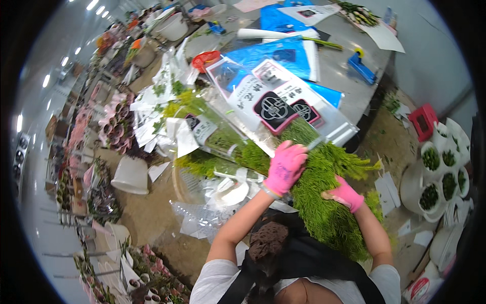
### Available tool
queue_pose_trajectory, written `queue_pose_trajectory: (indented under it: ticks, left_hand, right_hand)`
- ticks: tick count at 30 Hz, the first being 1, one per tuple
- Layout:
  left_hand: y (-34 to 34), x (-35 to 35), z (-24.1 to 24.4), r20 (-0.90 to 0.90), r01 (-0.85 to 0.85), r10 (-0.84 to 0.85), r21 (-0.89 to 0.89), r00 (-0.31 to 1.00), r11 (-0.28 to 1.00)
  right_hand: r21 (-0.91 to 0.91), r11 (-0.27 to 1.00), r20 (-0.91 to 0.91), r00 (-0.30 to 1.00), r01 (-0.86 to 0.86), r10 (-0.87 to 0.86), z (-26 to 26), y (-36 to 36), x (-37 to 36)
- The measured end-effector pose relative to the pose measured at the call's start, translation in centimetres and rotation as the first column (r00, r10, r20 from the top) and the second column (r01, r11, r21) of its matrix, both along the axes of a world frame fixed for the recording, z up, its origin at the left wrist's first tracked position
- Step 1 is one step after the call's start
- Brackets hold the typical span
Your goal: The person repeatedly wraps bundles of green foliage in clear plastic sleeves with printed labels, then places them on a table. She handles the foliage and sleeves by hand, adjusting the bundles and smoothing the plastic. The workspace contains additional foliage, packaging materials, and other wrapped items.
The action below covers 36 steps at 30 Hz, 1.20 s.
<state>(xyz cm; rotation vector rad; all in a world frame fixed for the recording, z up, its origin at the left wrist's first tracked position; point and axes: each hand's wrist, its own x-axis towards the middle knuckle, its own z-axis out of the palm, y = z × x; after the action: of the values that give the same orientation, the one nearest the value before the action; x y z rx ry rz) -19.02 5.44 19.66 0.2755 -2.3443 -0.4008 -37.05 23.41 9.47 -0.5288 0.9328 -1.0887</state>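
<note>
My left hand [286,169], in a pink glove, presses around the edge of a bunch of feathery green foliage [322,182] where it meets a clear printed plastic sleeve [275,108]. Part of the foliage shows through that sleeve's near end. My right hand [344,193], gloved in pink too, is around the right side of the bunch, its fingers partly sunk in the fronds. The bunch hangs down in front of my black apron [315,258]. To the left lies another sleeved bunch [216,133] of similar greenery.
Blue plastic packs [281,57] and a blue tape dispenser [360,67] lie on the metal table [341,26]. A red basket [205,60] sits at its left edge. White buckets [131,174] and wrapped flowers line the left. Potted greens [431,157] and a red stool [423,121] stand right.
</note>
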Motion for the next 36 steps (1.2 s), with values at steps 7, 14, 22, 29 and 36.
queue_pose_trajectory:
  ticks: [7,14,22,29,36]
  left_hand:
    - [1.3,1.8,-7.2,-0.108,-0.671,0.724,0.305,0.681,0.676]
    - [1.0,-0.7,-11.8,0.096,-0.27,0.717,0.954,0.691,0.133]
    - [3.5,-1.0,-5.7,-0.033,-0.337,0.351,0.211,0.936,0.918]
    - [4.0,1.3,-5.5,0.085,-0.314,0.304,0.345,0.949,0.885]
    - [7.6,0.7,-1.3,-0.095,0.11,-0.087,0.275,0.992,0.955]
  right_hand:
    - [0.028,0.999,-0.041,0.999,0.024,-0.023,-4.2,2.7,-4.4]
    - [-0.162,0.984,-0.391,0.92,-0.073,0.004,-4.0,2.9,-5.1]
    - [-0.185,0.977,-0.017,0.994,0.104,-0.109,-1.2,2.7,-4.8]
    - [0.185,0.977,0.772,0.6,0.106,-0.211,-5.8,2.4,-6.4]
    - [-0.12,0.971,-0.132,0.966,0.207,-0.222,-2.5,0.8,-2.8]
